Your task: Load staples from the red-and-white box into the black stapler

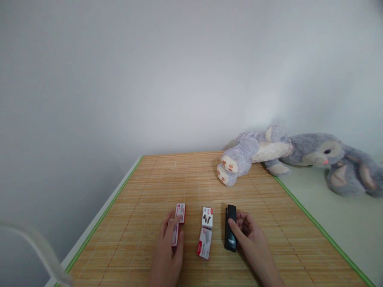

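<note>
On a bamboo mat (pixel 149 187) lie several small red-and-white boxes and a black stapler (pixel 230 229). My left hand (pixel 168 251) lies flat, fingers stretched over one box (pixel 175 235), with its fingertips close to a second box (pixel 180 212). Two more boxes sit in the middle, one farther (pixel 207 217) and one nearer (pixel 204 243). My right hand (pixel 249 237) rests beside the stapler, thumb and forefinger touching its right side, the other fingers curled.
A grey and cream plush rabbit (pixel 299 155) lies across the mat's far right corner and the pale table surface (pixel 344 223). A white wall stands behind. A blurred pale strap (pixel 38 251) crosses the lower left corner.
</note>
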The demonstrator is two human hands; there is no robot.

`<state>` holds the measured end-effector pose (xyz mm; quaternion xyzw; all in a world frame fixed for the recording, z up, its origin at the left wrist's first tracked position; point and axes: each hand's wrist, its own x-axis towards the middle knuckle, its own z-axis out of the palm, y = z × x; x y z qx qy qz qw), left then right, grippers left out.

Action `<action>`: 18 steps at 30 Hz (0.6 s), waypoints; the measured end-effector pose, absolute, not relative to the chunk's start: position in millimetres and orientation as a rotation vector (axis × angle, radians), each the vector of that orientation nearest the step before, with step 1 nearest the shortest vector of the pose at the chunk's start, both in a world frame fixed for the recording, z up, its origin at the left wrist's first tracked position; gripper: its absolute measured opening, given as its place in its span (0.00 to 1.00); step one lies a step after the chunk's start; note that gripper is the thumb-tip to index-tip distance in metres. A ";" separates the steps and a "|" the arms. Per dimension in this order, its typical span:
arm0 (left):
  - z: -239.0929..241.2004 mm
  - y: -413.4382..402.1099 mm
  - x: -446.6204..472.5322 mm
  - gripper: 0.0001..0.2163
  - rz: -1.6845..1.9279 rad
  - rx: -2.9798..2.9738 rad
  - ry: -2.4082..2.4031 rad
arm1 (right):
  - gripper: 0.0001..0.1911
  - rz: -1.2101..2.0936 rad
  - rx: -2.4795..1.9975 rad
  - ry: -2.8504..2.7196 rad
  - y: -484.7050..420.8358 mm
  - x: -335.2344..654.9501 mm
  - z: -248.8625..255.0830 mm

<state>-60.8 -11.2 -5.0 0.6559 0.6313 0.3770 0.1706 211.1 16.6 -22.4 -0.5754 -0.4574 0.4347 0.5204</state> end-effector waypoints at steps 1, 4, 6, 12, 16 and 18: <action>-8.3 -21.1 -63.4 0.17 1.044 1.906 1.815 | 0.21 1.038 -1.383 -1.097 16.3 211.2 -22.5; -18.8 -33.7 -68.8 0.16 0.948 2.014 1.898 | 0.23 1.037 -1.398 -1.095 15.7 211.4 -22.0; -22.0 -28.0 -69.7 0.20 0.877 2.069 1.936 | 0.24 1.041 -1.404 -1.087 15.6 211.2 -21.6; 1.2 0.2 -57.0 0.22 0.862 2.227 1.893 | 0.27 1.082 -1.405 -1.059 16.0 210.7 -20.6; 22.4 -5.5 -29.4 0.12 0.840 2.304 1.691 | 0.26 1.035 -1.394 -1.080 15.1 206.9 -18.3; 24.0 -8.9 -15.5 0.13 0.801 2.328 1.629 | 0.27 0.990 -1.423 -1.095 14.9 203.2 -16.3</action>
